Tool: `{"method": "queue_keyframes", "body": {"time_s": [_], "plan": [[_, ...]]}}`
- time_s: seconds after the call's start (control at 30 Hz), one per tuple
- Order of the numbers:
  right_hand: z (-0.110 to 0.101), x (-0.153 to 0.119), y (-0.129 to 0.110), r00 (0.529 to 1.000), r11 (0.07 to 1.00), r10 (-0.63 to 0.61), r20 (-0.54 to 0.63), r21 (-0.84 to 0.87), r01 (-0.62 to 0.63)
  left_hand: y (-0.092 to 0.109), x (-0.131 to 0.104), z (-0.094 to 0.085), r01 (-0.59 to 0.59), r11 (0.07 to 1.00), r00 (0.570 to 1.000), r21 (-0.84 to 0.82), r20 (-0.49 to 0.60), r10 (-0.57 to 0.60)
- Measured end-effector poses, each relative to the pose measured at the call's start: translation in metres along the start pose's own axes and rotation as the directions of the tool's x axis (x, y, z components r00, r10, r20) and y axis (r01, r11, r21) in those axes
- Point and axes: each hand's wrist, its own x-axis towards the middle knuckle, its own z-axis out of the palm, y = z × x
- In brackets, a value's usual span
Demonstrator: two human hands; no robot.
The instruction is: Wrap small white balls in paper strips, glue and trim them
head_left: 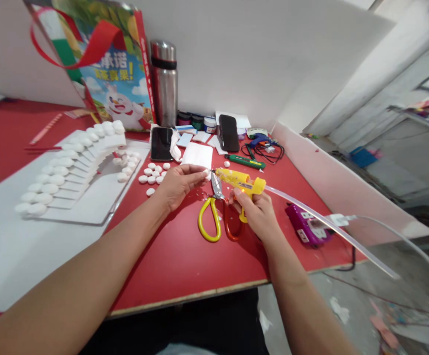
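My right hand [256, 209] is wrapped round the handle of a yellow hot glue gun [234, 178]. A long clear glue stick [321, 217] sticks out of its back end. The nozzle points left, at the fingertips of my left hand [184, 182]. Those fingertips are pinched together on a small white piece [209, 175], mostly hidden. Beneath the gun lie scissors [210, 224] with one yellow and one red handle. Several white round pieces [150, 180] rest on the table just left of my left hand.
Rows of white discs on a curved white piece [92, 170] stand on a board at left. A shopping bag [118, 74], steel flask [165, 88], phone [161, 143], black case [228, 133] and green pen-like tool [244, 161] are behind. A purple power strip [305, 227] sits right.
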Motion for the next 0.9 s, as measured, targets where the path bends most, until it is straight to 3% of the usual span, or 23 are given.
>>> {"method": "queue_keyframes", "body": {"time_s": [0.9], "plan": [[-0.0005,-0.0027,-0.0041,1.000,1.000,-0.024,0.011,-0.002,0.024,0.0033,-0.0026,-0.0024,0.066,0.998,0.998,-0.020,-0.001,-0.066]]}}
